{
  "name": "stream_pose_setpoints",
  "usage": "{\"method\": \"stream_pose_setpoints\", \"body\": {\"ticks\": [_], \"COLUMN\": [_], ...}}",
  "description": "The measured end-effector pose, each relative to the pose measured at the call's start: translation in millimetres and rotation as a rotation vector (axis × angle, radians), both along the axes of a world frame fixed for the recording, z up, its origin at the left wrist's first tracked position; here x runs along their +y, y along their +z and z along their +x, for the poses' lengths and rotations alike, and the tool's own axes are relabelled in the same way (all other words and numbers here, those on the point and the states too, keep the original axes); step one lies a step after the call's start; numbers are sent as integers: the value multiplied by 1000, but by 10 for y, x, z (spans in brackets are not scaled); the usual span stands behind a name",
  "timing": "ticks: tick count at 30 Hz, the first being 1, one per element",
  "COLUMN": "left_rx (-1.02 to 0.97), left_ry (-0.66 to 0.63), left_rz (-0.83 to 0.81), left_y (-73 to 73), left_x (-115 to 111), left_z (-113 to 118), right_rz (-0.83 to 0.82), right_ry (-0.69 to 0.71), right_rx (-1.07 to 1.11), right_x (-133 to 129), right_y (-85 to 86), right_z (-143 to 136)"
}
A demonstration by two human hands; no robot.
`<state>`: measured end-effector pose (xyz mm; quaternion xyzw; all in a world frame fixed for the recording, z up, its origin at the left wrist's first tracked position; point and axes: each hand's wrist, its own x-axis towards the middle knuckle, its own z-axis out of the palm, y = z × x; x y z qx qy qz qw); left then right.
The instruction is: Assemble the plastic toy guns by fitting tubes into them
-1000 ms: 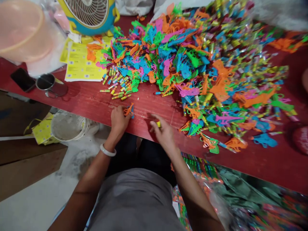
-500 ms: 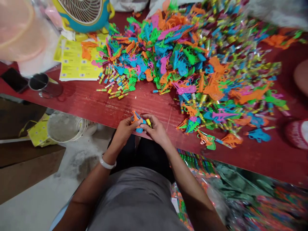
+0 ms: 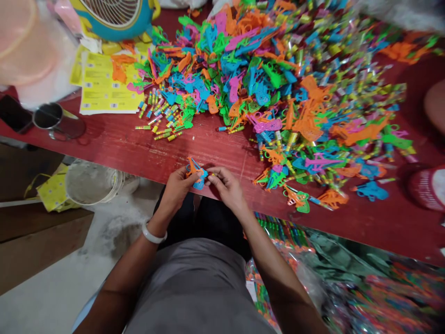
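Near the table's front edge, my left hand (image 3: 178,188) is closed on small orange and blue plastic toy pieces (image 3: 199,182), which look like flat toy guns with a mesh-patterned part. My right hand (image 3: 225,185) is pinched beside them, its fingertips near the blue piece. A bit of yellow, seemingly a small labelled tube (image 3: 212,175), shows between those fingers and is mostly hidden. Beyond both hands spreads a large heap of similar plastic toy pieces (image 3: 232,86) in orange, green, blue and pink. Small yellow-labelled tubes (image 3: 167,135) lie at its near left.
On the red table (image 3: 114,144) stand a metal mug (image 3: 69,125), yellow printed sheets (image 3: 104,88) and a blue fan (image 3: 111,18). A red and white container (image 3: 431,188) is at the right. Below the table are a bucket (image 3: 92,183) and bagged toys (image 3: 392,297).
The yellow tube in my right hand has turned and is now mostly covered by the fingers. Both hands stay close together; the view has shifted slightly.
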<state>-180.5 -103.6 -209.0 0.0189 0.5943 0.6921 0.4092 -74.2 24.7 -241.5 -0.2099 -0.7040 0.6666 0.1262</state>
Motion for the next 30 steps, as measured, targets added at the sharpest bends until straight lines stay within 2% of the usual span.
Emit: {"method": "stream_pose_setpoints", "body": {"ticks": [8, 16, 21, 24, 26, 27, 28, 30], "left_rx": [36, 83, 104, 192, 323, 427, 556, 837], "left_ry": [-19, -50, -84, -151, -203, -195, -159, -20], "left_rz": [65, 24, 14, 5, -4, -22, -57, -195], "left_y": [-62, -82, -96, -82, -76, -81, -95, -151], "left_x": [17, -1, -9, 41, 90, 113, 132, 153], "left_z": [17, 42, 105, 106, -7, -112, -249, -584], "right_rz": [4, 256, 313, 292, 311, 371, 480, 811], "right_ry": [50, 71, 86, 51, -31, -126, -257, -571], "right_rx": [-35, -41, -61, -85, -88, -73, -50, -3], "right_x": [31, -22, -112, -114, 17, 134, 280, 607], "right_y": [21, 11, -6, 63, 185, 266, 354, 515], "right_z": [32, 58, 116, 127, 155, 182, 217, 291]}}
